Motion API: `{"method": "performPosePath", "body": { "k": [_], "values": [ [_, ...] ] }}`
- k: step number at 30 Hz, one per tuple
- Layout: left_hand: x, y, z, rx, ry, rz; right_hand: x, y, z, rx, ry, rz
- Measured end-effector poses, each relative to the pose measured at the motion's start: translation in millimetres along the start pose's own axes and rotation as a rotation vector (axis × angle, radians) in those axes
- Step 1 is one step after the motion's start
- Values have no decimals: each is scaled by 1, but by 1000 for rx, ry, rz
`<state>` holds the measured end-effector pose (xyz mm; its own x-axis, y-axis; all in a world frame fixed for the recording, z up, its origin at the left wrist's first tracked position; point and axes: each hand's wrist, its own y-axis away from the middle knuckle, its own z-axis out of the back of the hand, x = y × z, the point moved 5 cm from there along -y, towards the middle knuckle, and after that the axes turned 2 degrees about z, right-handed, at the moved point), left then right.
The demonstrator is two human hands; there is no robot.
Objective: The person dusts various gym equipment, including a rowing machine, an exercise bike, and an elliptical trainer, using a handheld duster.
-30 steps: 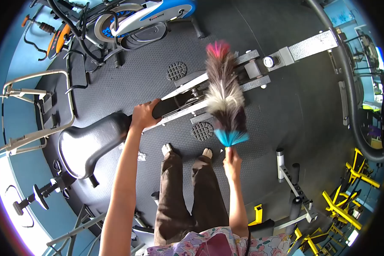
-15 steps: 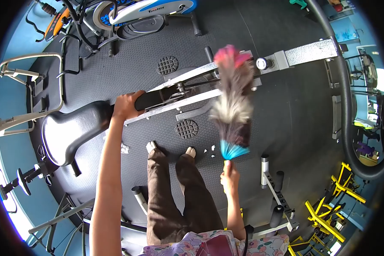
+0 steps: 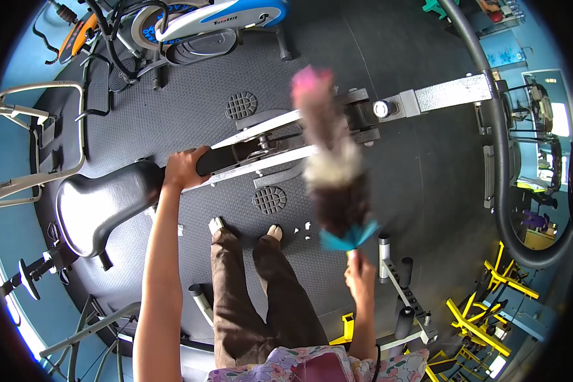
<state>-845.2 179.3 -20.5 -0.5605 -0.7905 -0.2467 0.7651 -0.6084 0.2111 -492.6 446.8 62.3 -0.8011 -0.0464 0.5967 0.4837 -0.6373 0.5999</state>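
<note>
My right hand [image 3: 361,279] is closed round the handle of a feather duster [image 3: 337,169], whose plumes are blurred by motion. The duster has a pink tip, grey, cream and dark brown feathers and a blue collar near the handle. Its feathers pass in front of the silver frame [image 3: 261,169] of an exercise machine. My left hand [image 3: 183,170] is wrapped over the black bar [image 3: 221,159] of that machine, just beside its black padded seat [image 3: 102,207]. Part of the left fingers is hidden behind the bar.
A blue and white exercise bike [image 3: 229,19] stands at the top. A thick black curved bar [image 3: 504,172] rises on the right. Nearer my right arm is a rack with black rollers [image 3: 404,321]; yellow frames [image 3: 477,325] stand beyond. Small white scraps [image 3: 307,226] lie on the black floor.
The duster's feathered end has swung left while my right hand has shifted slightly right and down. My left hand keeps its hold on the bar. The whole view has moved slightly.
</note>
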Motion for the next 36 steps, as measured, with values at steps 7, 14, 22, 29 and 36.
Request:
{"method": "performPosePath", "body": {
  "k": [7, 14, 22, 29, 36],
  "values": [
    [1, 1, 2, -35, 27, -31, 33, -84, 50, -202, -154, 6],
    [3, -1, 1, -21, 38, -28, -99, 13, 120, -341, 65, 142],
    [3, -3, -2, -33, 31, -36, -38, -50, 56, -187, -121, 25],
    [-2, -1, 2, 9, 21, -11, -59, -31, 28, -102, 5, 155],
    [-4, -1, 3, -5, 22, -16, -43, -42, 31, -172, 6, 86]
  ]
}}
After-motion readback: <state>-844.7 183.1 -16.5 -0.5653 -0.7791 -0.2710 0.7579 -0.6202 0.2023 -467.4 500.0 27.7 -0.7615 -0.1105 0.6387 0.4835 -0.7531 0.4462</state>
